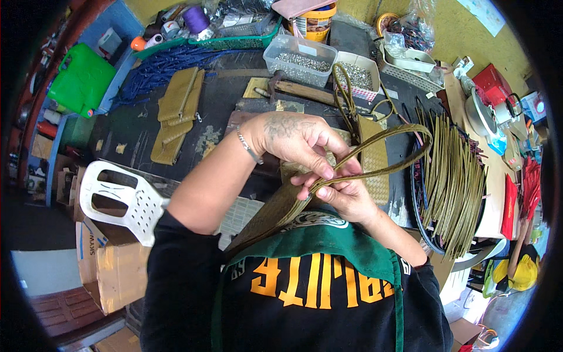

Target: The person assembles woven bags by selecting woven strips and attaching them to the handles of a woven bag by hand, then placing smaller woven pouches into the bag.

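Observation:
In front of my chest, both hands hold a narrow olive-brown strap (404,163) that bends into a loop to the right. My left hand (296,138) reaches over from above, its thumb and fingers closed on the strap near the loop's base. Just below it, my right hand (350,202) grips the strap's two side-by-side lengths between thumb and fingers. The lengths run down left beside an olive woven piece (267,214) lying against my body. Past my hands is another olive woven piece (375,155) with looped handles (345,94) on the dark table.
A hammer (305,91) lies beyond my hands, before two containers of small metal pieces (302,63). Folded olive woven pieces (176,114) lie at left. A thick bundle of olive strips (448,182) hangs at right. A white plastic chair (141,217) stands left.

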`<action>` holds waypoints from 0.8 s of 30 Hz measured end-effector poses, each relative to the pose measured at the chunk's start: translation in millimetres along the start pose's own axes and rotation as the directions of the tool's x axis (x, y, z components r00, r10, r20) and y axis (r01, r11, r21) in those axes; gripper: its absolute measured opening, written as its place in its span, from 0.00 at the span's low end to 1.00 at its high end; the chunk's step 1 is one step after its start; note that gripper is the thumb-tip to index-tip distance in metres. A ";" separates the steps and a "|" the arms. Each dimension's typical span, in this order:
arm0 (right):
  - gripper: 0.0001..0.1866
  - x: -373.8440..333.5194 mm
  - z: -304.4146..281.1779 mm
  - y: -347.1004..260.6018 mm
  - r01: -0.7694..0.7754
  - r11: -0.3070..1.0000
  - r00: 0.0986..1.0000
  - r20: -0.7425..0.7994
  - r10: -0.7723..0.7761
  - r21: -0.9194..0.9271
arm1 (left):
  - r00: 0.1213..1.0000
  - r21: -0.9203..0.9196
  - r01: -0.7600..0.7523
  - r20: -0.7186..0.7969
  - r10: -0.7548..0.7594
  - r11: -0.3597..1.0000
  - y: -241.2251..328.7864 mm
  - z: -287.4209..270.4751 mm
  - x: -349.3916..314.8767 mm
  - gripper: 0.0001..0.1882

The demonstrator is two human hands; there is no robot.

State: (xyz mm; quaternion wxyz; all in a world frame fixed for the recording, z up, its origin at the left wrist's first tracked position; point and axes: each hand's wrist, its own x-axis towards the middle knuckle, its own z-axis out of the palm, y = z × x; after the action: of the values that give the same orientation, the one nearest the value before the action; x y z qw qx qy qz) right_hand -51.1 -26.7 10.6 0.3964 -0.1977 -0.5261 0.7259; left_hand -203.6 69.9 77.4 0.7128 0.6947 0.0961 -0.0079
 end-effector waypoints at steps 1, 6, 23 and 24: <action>0.09 1.4 -1.1 -0.5 0.010 1.000 1.000 0.000 -0.010 0.001 | 0.994 -0.127 -0.017 0.101 0.030 0.992 -6.5 -5.1 1.2 0.20; 0.08 -1.1 -17.3 -1.4 0.007 0.999 1.000 0.027 -0.006 -0.035 | 0.976 -0.348 -0.215 -0.040 0.215 0.913 -18.6 -0.8 15.7 0.20; 0.10 -9.5 2.7 5.8 0.098 0.992 0.955 -0.271 -0.117 -0.084 | 0.688 0.632 0.200 -0.635 0.352 0.749 -37.1 89.7 -13.3 0.47; 0.10 -10.2 4.4 5.4 0.087 0.993 0.960 -0.260 -0.106 -0.082 | 0.670 0.598 0.222 -0.668 0.326 0.770 -40.5 91.7 -11.9 0.44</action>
State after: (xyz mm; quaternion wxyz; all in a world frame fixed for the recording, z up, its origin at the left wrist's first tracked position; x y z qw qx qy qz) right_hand -50.0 -38.1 6.0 0.4907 -0.2804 -0.5026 0.6542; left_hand -209.6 -24.0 40.6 0.3320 0.8366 0.3465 0.2642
